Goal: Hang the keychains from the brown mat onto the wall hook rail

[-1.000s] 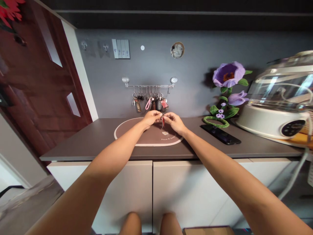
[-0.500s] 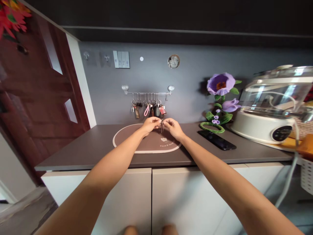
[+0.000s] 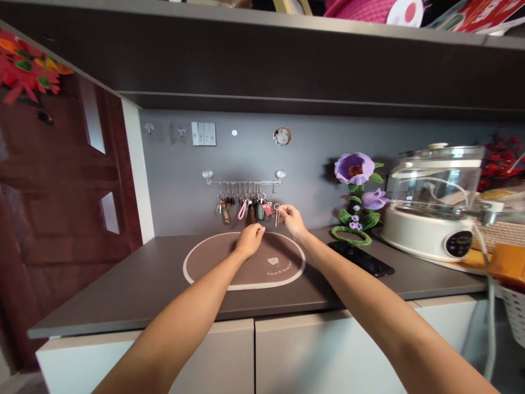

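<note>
My right hand (image 3: 292, 220) pinches a key ring (image 3: 277, 207) with a key (image 3: 277, 218) dangling from it, just right of the row of hanging keys. Lower and to the left, my left hand (image 3: 250, 239) is closed above the mat; whether anything is between its fingers is hidden. Beyond both hands, a clear hook rail (image 3: 246, 182) is fixed to the grey wall. Several bunches of keys hang from it, among them a brown key fob (image 3: 226, 214), a pink strap (image 3: 243, 209), a dark car key (image 3: 260, 211) and a red tag (image 3: 268, 208).
A brown oval mat (image 3: 221, 265) with a pale rim lies on the dark counter (image 3: 135, 284). To the right are a black phone (image 3: 361, 259), a purple flower ornament (image 3: 355, 168) and a white appliance (image 3: 426, 230) with a clear top. A shelf (image 3: 262, 65) overhangs the counter.
My hands have parted. The right one lifted the key ring toward the hook rail, while the left let go of it and stays lower. The view has tilted upward.
</note>
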A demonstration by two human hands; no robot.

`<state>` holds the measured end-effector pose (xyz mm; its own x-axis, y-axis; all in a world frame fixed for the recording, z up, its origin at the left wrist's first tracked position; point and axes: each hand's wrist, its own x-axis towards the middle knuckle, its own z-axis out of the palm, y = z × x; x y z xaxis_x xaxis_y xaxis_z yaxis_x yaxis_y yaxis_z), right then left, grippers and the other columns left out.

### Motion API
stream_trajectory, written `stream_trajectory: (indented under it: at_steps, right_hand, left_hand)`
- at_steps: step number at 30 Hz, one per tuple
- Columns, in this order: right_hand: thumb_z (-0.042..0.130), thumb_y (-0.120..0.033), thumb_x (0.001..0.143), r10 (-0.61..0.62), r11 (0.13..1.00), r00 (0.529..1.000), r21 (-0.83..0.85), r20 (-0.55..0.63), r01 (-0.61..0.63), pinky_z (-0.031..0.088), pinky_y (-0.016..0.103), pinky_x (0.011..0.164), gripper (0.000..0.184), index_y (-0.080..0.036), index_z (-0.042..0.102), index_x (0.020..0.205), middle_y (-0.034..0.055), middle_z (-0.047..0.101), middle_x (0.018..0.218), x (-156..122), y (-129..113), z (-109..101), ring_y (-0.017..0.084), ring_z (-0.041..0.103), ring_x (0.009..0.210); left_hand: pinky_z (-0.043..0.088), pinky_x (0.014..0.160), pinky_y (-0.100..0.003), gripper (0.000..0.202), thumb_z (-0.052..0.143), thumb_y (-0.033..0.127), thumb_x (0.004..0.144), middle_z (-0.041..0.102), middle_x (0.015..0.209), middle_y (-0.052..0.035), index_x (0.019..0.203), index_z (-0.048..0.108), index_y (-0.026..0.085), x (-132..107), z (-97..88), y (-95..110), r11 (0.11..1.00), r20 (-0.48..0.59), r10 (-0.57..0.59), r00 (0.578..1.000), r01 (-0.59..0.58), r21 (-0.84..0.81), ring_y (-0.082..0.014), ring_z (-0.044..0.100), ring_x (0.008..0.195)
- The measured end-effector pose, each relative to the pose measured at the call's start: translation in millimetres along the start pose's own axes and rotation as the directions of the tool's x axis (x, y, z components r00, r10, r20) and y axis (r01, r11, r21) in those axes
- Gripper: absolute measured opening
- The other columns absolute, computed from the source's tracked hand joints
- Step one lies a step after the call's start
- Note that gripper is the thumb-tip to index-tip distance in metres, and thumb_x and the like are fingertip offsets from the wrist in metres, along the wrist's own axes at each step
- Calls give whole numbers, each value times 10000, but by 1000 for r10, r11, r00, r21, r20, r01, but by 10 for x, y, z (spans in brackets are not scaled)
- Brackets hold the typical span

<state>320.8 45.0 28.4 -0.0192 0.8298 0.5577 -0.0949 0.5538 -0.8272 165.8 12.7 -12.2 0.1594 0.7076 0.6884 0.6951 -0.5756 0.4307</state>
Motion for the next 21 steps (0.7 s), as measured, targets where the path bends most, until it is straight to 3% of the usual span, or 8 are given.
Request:
stream_trajectory:
  at_steps: [11,21]
  right_hand:
    - [469,-196,682,95,995,974,54,-206,-86,479,254,552,25,-181,464,662,-17,510,590,602,-192,194,89,502,535]
    - [464,-119,678,157,985,942,-23,-295,-172,437,223,480,97,-167,479,595,-20,493,504,735,-107,193,77,457,469]
  left_hand:
    - [366,687,-274,286,333,278,860,606,785,-72,746,571,169,-13,-2,74,982,45,43,998,-51,182,-174,543,761]
    - [364,703,-278,296,321,291,869,615,829,-84,770,571,166,8,14,66,975,52,21,998,-32,218,-180,550,794]
